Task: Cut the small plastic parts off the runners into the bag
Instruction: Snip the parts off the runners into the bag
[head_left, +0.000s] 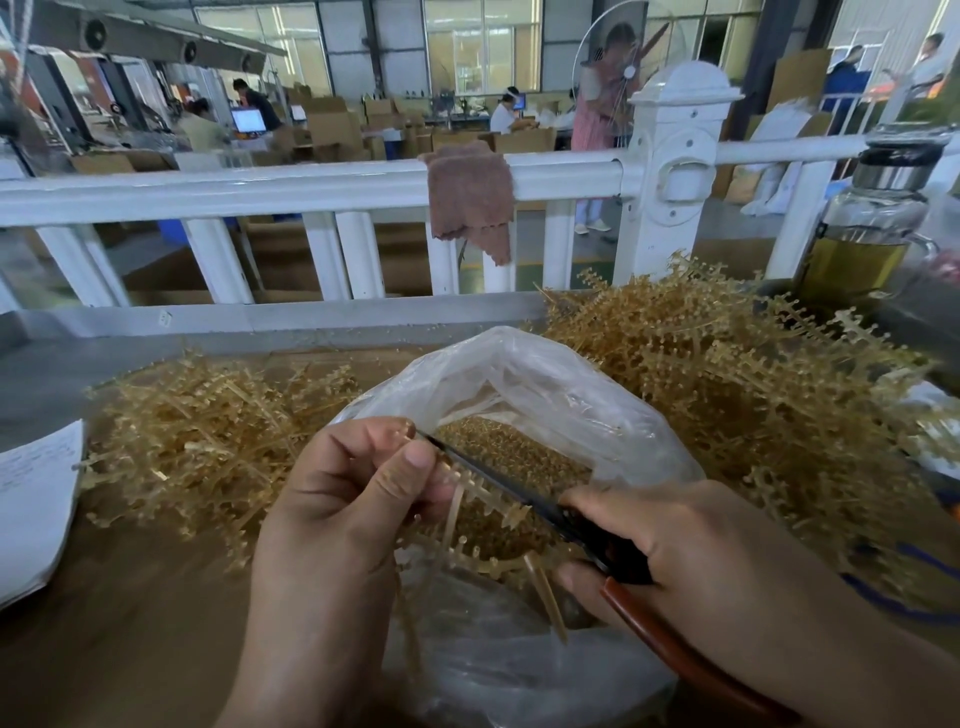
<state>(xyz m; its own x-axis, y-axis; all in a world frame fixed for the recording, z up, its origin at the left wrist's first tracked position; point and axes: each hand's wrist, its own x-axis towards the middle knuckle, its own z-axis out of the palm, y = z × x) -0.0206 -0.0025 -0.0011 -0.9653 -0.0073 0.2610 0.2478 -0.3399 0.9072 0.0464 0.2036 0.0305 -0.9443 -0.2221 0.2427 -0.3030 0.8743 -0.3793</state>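
Widest of all, a brown tabletop (130, 623), laid out as a cutting station. Heaped on the right, a tall tangle of amber runners (727, 395); on the left, a lower heap (208, 447) of the same, kept apart probably to separate done from undone, with no telling one from the other. Between them, a clear bag (545, 384), mouth propped wide toward the person, well placed to catch falling pieces. Over that mouth, the left hand (353, 499), fingers and thumb curled, pinching one runner (483, 501) near its end and holding it level above the opening. Opposite, the right hand (685, 545), wrapped round the red-brown handles of scissors (498, 478), dark blade laid along the runner's row of short branches, tip reaching the left thumb; set, seemingly, to shear the row straight into the bag. Smallest, the parts (514, 447): tiny translucent amber beads, already a deep layer in the bag's bottom, with more knobbed on the branch tips of the held runner, not yet cut.
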